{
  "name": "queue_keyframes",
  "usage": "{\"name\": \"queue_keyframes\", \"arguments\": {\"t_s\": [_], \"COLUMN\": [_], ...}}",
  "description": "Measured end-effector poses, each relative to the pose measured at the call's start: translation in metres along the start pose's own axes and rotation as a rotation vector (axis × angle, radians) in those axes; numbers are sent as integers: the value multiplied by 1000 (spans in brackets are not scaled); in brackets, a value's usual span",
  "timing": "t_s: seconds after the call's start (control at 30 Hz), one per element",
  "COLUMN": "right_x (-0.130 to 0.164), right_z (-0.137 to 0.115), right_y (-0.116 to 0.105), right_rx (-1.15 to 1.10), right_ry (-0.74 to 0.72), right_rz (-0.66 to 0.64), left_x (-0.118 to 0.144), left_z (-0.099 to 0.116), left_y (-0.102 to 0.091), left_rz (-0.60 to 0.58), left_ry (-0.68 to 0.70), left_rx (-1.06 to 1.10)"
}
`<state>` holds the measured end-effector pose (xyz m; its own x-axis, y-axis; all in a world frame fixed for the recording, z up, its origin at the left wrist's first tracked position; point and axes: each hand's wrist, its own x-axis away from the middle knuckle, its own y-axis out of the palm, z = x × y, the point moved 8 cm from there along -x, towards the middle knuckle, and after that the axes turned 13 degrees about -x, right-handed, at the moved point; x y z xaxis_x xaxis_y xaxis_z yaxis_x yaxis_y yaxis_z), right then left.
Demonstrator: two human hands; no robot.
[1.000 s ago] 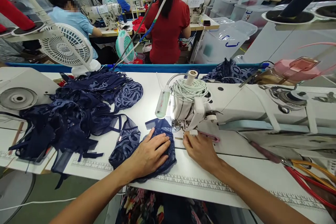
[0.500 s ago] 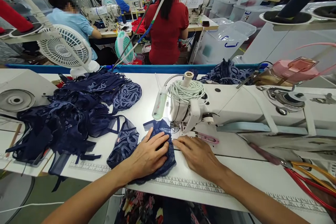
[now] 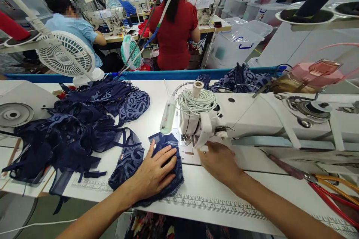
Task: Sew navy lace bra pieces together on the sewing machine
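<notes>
My left hand (image 3: 155, 170) lies flat with fingers spread on a navy lace bra cup piece (image 3: 175, 183), left of the sewing machine's presser foot (image 3: 185, 140). The piece's sheer upper edge reaches near the needle plate but lies clear of the foot. Beside my left wrist is another patterned navy cup (image 3: 127, 160), joined by straps to a heap of navy garment pieces (image 3: 75, 123). My right hand (image 3: 220, 162) is at the right of the machine head (image 3: 193, 119), fingers curled over where pink thread snips lay. Its fingertips are partly hidden, and the snips cannot be seen.
Large scissors (image 3: 311, 179) with red and orange handles lie at the right. A printed ruler (image 3: 210, 205) runs along the table's front edge. A white fan (image 3: 67, 54) stands at the back left. More navy lace (image 3: 238, 78) lies behind the machine. Co-workers sit beyond.
My right hand has moved right and forward from beside the fabric to the snips, which are now hidden. My left hand stays on the cup piece. The whole view has shifted slightly.
</notes>
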<state>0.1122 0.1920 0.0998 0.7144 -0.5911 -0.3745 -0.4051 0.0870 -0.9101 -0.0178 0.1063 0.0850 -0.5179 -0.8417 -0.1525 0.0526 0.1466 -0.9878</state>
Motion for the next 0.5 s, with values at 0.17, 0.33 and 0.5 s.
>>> {"name": "queue_keyframes", "arguments": {"t_s": [0.17,0.33,0.5], "right_x": [18,12,23], "right_z": [-16,-49,-58], "right_y": [-26,-13,0], "right_rx": [25,-306,-392], "right_ry": [-40,-215,-318], "right_rz": [68,-61,-115], "left_x": [-7,-18,-22], "left_z": [-4,-10,-15], "left_y": [-6,-15,-7], "left_rz": [-9,11,75], "left_ry": [2,6,8], "left_rx": [32,85,64]}}
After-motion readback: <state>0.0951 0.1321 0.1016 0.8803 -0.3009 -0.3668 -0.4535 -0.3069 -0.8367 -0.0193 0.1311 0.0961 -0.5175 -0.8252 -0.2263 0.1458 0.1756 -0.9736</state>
